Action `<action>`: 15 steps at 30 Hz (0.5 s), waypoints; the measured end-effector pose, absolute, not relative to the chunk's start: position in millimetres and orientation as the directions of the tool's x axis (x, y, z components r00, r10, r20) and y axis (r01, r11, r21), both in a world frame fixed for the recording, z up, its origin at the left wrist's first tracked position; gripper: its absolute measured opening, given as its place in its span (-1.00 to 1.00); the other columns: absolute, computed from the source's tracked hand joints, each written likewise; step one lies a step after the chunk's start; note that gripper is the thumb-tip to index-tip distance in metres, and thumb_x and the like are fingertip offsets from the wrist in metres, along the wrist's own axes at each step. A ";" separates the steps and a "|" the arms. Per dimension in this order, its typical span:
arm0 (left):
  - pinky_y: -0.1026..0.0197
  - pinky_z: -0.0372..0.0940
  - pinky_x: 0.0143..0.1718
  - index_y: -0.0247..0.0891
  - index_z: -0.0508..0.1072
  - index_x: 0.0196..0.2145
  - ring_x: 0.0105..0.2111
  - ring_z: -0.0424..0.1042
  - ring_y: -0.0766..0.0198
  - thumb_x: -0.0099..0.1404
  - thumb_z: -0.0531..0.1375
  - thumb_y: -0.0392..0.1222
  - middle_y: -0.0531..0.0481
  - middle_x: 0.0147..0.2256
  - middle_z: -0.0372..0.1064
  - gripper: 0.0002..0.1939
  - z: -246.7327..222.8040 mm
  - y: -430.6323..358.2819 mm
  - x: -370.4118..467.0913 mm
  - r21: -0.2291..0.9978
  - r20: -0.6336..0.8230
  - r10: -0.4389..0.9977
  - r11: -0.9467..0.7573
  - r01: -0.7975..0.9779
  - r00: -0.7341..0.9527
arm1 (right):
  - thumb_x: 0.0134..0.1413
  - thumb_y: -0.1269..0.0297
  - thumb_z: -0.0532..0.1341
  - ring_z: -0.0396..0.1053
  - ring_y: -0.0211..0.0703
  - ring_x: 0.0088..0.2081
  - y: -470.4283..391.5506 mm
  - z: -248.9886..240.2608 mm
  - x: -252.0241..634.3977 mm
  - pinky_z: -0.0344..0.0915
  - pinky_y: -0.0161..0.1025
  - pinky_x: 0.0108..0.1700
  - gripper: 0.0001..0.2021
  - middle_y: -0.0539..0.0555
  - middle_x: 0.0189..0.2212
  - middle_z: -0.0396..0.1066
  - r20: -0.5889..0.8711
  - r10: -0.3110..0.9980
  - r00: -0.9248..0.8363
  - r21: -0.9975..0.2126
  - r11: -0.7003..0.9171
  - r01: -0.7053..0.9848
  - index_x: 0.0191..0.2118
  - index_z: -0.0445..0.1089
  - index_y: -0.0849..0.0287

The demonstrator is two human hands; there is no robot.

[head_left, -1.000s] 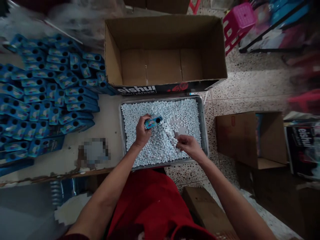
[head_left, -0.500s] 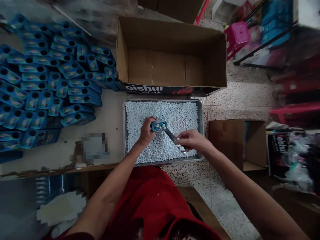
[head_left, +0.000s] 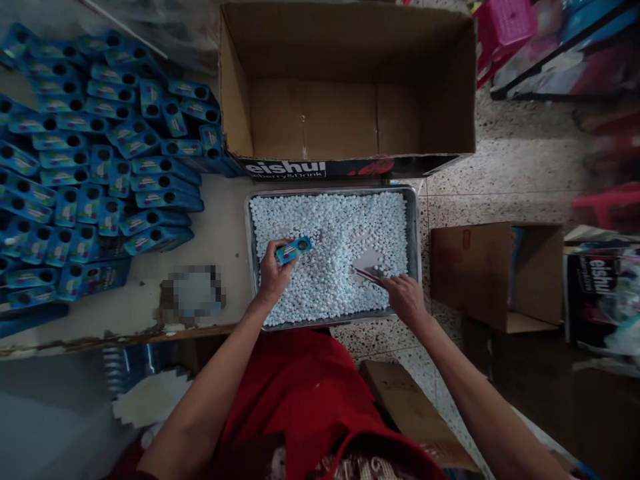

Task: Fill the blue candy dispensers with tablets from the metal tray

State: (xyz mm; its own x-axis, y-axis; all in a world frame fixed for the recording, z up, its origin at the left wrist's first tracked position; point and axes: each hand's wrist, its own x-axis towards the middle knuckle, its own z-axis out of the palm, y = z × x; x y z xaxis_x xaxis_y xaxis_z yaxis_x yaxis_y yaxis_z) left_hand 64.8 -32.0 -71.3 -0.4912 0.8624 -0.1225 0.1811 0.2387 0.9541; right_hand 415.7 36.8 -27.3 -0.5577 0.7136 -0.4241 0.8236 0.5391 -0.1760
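A metal tray [head_left: 419, 230] holds a broad layer of small white pellets [head_left: 325, 293]. Over its left part, my left hand [head_left: 274, 272] grips a small blue box [head_left: 293, 250] with a dark round hole in its upper face. My right hand [head_left: 406, 297] is closed on a metal scoop [head_left: 369, 275], low over the tray's right side, beside a patch where the tray bottom shows through the pellets. How full the scoop is cannot be made out.
Many blue boxes [head_left: 167, 182] with round holes stand packed on the table [head_left: 220, 227] at the left. An open cardboard box [head_left: 340, 120] lies behind the tray. Another carton [head_left: 457, 267] is on the right, near a pink stool [head_left: 505, 27].
My left hand has moved left with the blue box. The scoop has left the box's hole, and my right hand has shifted right, over the pellets. The view has moved a little.
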 end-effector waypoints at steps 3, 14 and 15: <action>0.06 0.35 0.11 -0.13 0.36 -0.03 0.02 0.47 0.15 0.24 0.33 -0.23 -0.05 0.00 0.46 -0.64 -74.5 -42.3 65.4 0.957 -0.080 0.845 0.213 0.196 -0.528 | 0.21 0.58 0.11 0.41 -0.02 -0.13 45.2 -51.9 361.4 0.21 -0.17 -0.09 -0.66 0.20 -0.21 0.58 -0.438 0.614 -0.657 -0.306 0.585 0.751 -0.07 0.56 0.16; 0.14 0.39 -0.01 -0.14 0.39 0.01 -0.11 0.46 0.19 0.24 0.35 -0.14 -0.02 -0.08 0.43 -0.60 -62.6 -43.9 22.6 0.916 -0.039 0.830 0.253 0.313 -0.557 | 0.16 0.38 0.23 0.53 -0.09 -0.19 75.4 -33.6 299.6 0.31 -0.24 -0.14 -0.78 0.03 -0.22 0.62 -0.417 0.619 -0.666 -0.741 0.193 0.643 -0.15 0.61 0.08; 0.13 0.39 0.00 -0.14 0.39 0.01 -0.10 0.46 0.18 0.24 0.35 -0.14 -0.03 -0.08 0.43 -0.60 -61.9 -42.8 22.0 0.915 -0.027 0.840 0.239 0.325 -0.542 | 0.15 0.36 0.24 0.52 -0.10 -0.21 78.7 -20.5 299.8 0.31 -0.24 -0.16 -0.78 0.03 -0.24 0.62 -0.417 0.621 -0.663 -0.753 0.172 0.635 -0.15 0.62 0.08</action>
